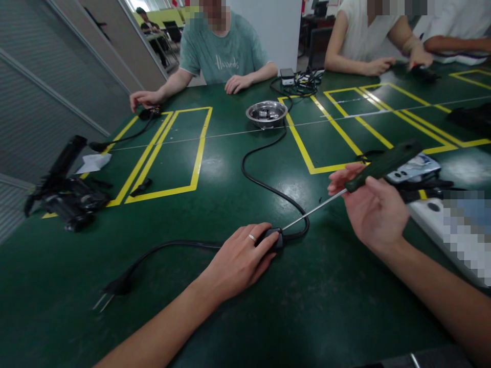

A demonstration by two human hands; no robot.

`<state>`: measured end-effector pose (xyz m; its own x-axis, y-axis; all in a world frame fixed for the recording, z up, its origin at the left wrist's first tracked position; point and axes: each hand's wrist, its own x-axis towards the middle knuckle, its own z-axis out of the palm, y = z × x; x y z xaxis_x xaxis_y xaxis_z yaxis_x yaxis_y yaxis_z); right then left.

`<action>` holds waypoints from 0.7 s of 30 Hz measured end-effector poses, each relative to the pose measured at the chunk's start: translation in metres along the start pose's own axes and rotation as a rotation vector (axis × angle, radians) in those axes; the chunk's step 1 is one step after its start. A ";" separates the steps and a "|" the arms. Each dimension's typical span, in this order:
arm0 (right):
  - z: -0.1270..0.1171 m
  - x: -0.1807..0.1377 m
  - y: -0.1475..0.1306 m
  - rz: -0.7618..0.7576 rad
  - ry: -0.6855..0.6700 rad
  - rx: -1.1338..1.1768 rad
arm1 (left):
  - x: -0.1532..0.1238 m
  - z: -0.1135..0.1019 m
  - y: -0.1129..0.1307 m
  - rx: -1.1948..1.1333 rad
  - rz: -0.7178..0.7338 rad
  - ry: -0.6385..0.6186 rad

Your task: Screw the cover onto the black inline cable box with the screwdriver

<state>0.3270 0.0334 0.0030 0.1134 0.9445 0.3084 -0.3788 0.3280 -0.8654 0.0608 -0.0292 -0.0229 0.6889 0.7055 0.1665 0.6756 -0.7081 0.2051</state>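
Left fingers [267, 244] around black cord box [279, 244] — screwdriver [383, 166] in right fingers [338, 177].

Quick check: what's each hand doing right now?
Left hand: closed over the black inline cord box.
Right hand: loosely holding the green-handled screwdriver, fingers partly open.

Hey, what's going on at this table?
The person's left hand holds a small black box on a black cord against the green table. The right hand loosely holds a green-handled screwdriver, its tip at the box's end. The cord's two-pin plug lies unplugged. Farther back, a metal bowl holds small items.
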 end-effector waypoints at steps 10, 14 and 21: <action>0.002 -0.003 -0.004 0.038 -0.029 -0.026 | 0.001 -0.002 -0.001 -0.011 -0.003 0.000; 0.002 0.001 -0.007 0.016 0.117 -0.085 | 0.001 -0.002 0.000 -0.008 -0.009 0.006; -0.013 0.022 -0.015 -0.375 0.431 -0.356 | -0.001 -0.006 -0.003 -0.003 -0.026 -0.001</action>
<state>0.3472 0.0496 0.0176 0.5627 0.6644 0.4919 0.0756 0.5512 -0.8310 0.0564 -0.0276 -0.0179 0.6717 0.7234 0.1598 0.6922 -0.6897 0.2124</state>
